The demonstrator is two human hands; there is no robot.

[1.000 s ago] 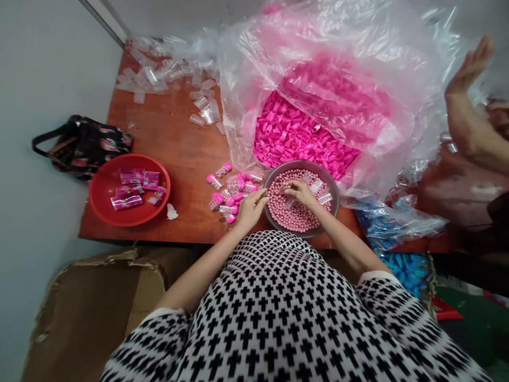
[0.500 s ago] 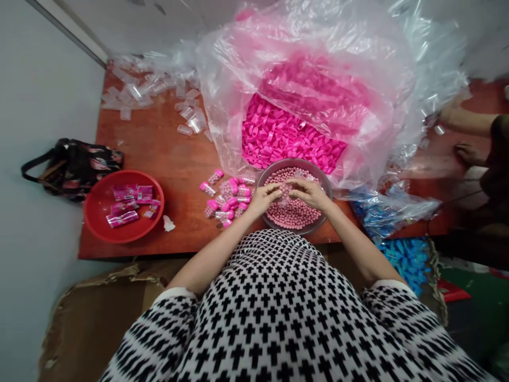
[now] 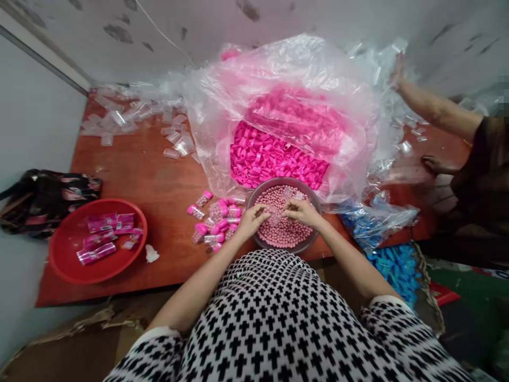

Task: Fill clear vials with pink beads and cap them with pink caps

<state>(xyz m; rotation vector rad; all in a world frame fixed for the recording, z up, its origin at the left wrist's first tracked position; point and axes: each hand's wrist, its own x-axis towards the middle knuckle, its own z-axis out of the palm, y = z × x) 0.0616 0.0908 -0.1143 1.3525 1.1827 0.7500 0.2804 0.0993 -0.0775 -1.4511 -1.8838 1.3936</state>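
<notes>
Head camera looks down on a grey bowl of pale pink beads at the near edge of the wooden table. Over it, the left hand and right hand meet, fingers curled, and their tips pinch a small clear vial between them, just above the beads. The vial seems to lie crosswise, its long axis running from one hand to the other; which end is open I cannot tell. Capped vials lie just left of the left hand. Behind the bowl gapes a plastic bag of pink caps.
</notes>
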